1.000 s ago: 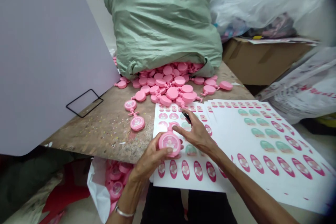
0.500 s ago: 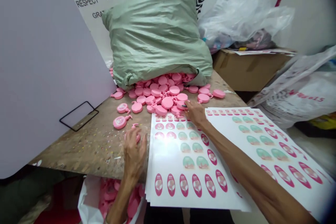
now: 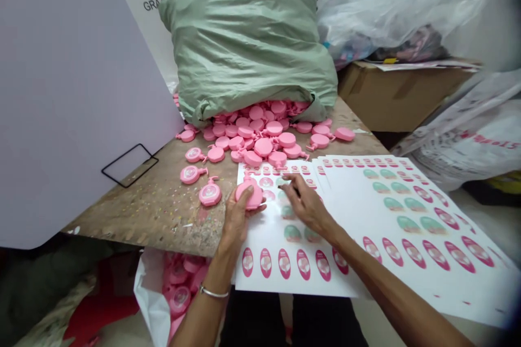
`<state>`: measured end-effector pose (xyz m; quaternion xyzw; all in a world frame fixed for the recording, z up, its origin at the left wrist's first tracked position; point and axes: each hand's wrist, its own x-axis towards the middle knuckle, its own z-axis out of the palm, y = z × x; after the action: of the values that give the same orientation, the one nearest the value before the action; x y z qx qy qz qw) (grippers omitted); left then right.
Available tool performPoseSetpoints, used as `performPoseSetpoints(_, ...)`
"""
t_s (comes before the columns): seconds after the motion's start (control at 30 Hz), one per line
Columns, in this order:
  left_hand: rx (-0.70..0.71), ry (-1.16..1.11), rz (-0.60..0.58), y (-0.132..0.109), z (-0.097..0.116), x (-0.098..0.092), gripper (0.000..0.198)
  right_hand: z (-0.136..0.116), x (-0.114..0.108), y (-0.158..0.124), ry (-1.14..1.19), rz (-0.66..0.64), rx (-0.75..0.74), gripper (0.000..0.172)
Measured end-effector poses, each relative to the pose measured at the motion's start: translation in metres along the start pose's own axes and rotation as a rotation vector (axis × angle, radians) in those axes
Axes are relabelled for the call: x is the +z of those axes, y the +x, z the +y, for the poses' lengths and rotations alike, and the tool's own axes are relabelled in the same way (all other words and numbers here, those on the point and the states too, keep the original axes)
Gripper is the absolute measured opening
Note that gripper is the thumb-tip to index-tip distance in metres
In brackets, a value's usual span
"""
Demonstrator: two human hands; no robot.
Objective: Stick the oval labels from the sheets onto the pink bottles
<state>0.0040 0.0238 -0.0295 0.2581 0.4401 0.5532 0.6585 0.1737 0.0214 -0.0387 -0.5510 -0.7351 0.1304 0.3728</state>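
My left hand (image 3: 236, 217) grips a small round pink pump bottle (image 3: 253, 198) above the left part of a sticker sheet (image 3: 260, 233). The bottle's spout points away from me, and its near face looks plain. My right hand (image 3: 305, 203) hovers over the same sheet, fingers pinched round a thin dark tool (image 3: 280, 186), mostly hidden by the fingers. Round green and pink stickers and oval pink ones fill parts of the sheet. To the left lies a pink bottle with a round label (image 3: 210, 193), beside two more labelled ones.
A pile of pink bottles (image 3: 264, 146) spills from a green sack (image 3: 248, 43) at the back. More sticker sheets (image 3: 350, 195) lie at right. Below the table's front edge, a white bag (image 3: 152, 293) holds pink bottles. A black wire frame (image 3: 129, 165) sticks out at left; a cardboard box (image 3: 399, 97) stands at right.
My left hand has left a bottle on the table at left and now holds one over the sheet. The right hand has drawn back from the pile towards me.
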Motion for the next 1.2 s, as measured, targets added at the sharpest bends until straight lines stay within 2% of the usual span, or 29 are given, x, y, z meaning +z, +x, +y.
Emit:
performPoseSetpoints(0.07, -0.024, 0.033, 0.001, 0.005, -0.002, -0.003, 0.042, 0.023, -0.003, 0.004, -0.082, 0.007, 0.128, 0.018)
performPoseSetpoints(0.13, -0.040, 0.050, -0.041, 0.010, -0.008, 0.001, 0.041, 0.041, -0.004, 0.003, -0.197, -0.005, 0.122, 0.014)
performPoseSetpoints(0.2, -0.061, 0.046, -0.068, 0.013, -0.015, 0.008, 0.040, 0.048, -0.003, 0.001, -0.247, -0.018, 0.086, 0.013)
performPoseSetpoints(0.3, -0.056, 0.056, -0.048, 0.017, -0.020, 0.012, 0.040, 0.044, 0.001, 0.001, -0.240, -0.031, 0.070, 0.013)
performPoseSetpoints(0.47, -0.046, 0.111, 0.028, 0.018, -0.018, -0.004, 0.044, 0.030, 0.011, 0.011, -0.260, -0.077, 0.019, 0.013)
performPoseSetpoints(0.77, -0.074, 0.164, 0.002, 0.018, -0.020, -0.011, 0.039, 0.032, 0.034, 0.010, -0.326, -0.055, -0.026, 0.014)
performPoseSetpoints(0.9, -0.086, 0.152, 0.001, 0.020, -0.020, -0.012, 0.038, 0.032, 0.036, 0.009, -0.321, -0.040, -0.027, 0.013)
performPoseSetpoints(1.07, -0.083, 0.141, 0.009, 0.021, -0.020, -0.011, 0.036, 0.031, 0.035, 0.008, -0.233, -0.085, -0.047, 0.014)
performPoseSetpoints(1.2, -0.076, 0.134, -0.007, 0.020, -0.019, -0.010, 0.037, 0.032, 0.036, 0.008, -0.259, -0.018, -0.044, 0.015)
